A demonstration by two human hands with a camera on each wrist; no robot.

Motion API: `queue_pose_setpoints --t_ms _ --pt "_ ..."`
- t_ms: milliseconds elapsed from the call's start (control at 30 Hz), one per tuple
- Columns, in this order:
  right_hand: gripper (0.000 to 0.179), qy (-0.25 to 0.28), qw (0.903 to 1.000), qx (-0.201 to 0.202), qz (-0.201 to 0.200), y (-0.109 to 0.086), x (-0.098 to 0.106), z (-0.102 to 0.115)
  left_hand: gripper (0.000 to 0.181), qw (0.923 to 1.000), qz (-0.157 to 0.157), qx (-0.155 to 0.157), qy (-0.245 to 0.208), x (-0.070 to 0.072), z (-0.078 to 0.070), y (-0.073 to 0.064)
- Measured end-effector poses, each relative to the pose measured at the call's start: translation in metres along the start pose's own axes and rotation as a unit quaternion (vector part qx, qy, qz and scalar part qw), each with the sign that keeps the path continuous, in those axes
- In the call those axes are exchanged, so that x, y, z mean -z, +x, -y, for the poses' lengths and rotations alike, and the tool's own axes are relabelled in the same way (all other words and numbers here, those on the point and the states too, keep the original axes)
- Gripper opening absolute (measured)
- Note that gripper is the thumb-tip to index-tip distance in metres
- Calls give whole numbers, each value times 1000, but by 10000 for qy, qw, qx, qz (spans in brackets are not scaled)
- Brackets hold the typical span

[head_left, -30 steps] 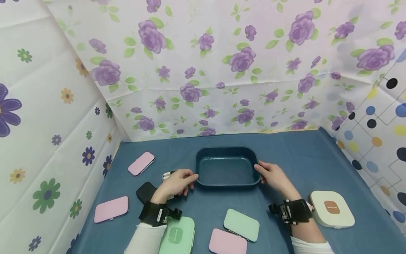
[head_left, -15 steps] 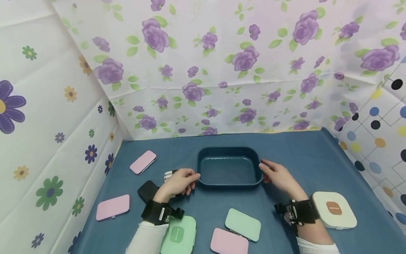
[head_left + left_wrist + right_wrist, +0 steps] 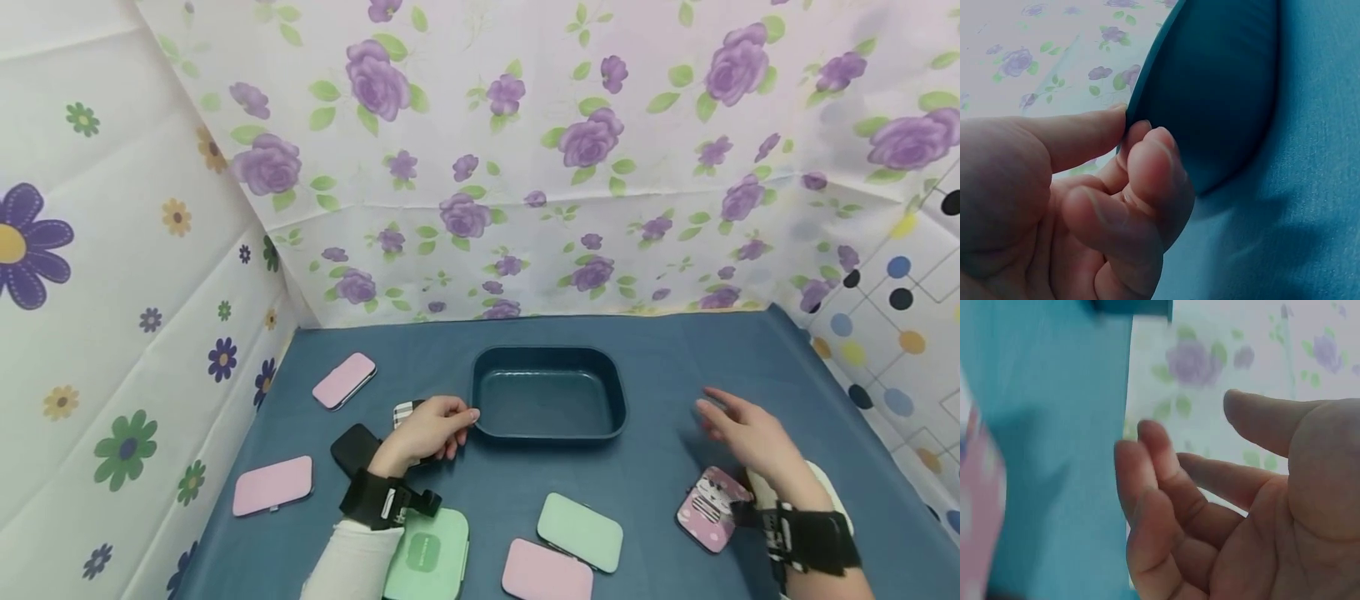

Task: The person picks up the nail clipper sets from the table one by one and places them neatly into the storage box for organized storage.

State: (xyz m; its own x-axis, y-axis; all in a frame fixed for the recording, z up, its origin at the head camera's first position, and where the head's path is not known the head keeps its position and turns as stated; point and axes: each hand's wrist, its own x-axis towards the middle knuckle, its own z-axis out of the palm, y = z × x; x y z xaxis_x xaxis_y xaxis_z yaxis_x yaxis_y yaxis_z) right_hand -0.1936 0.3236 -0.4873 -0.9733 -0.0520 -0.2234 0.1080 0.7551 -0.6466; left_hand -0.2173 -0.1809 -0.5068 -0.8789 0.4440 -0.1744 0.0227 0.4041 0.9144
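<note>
A dark teal rectangular tray (image 3: 549,438) with raised walls sits on the blue cloth in the middle of the head view. My left hand (image 3: 427,433) pinches its left front rim between thumb and fingers, which the left wrist view shows close up on the tray's edge (image 3: 1154,69). Well to the right of the tray, my right hand (image 3: 753,437) is held over the cloth with loosely bent fingers and nothing in them. Below that hand lies a pink case with a cat picture (image 3: 711,504), partly covered by the wrist camera.
Near me lie a mint case (image 3: 580,531), a pink case (image 3: 546,573) and a larger mint box (image 3: 426,550). Two pink cases (image 3: 345,380) and a black case (image 3: 354,450) are at left. A cream box (image 3: 831,492) is mostly hidden behind my right arm.
My right hand has let go of the tray's right side and moved right, uncovering the pink cat case. My left hand stays on the rim. The view has shifted slightly.
</note>
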Motion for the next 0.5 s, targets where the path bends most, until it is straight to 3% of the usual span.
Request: queue_pose_setpoints --t_ms 133,267,400,500 --pt "104 -143 9971 -723 175 -11 25 -28 45 10000 -22 -14 -47 0 0 0" --pt "115 -457 9882 -1427 303 -23 42 -56 43 10000 -24 25 -23 0 1 0" --pt "124 -334 9778 -2052 270 -36 44 -81 42 10000 -61 -10 -25 0 0 -1" --pt "130 -403 9721 -2289 309 -42 42 -98 41 10000 -87 -24 -31 -1 -1 -1"
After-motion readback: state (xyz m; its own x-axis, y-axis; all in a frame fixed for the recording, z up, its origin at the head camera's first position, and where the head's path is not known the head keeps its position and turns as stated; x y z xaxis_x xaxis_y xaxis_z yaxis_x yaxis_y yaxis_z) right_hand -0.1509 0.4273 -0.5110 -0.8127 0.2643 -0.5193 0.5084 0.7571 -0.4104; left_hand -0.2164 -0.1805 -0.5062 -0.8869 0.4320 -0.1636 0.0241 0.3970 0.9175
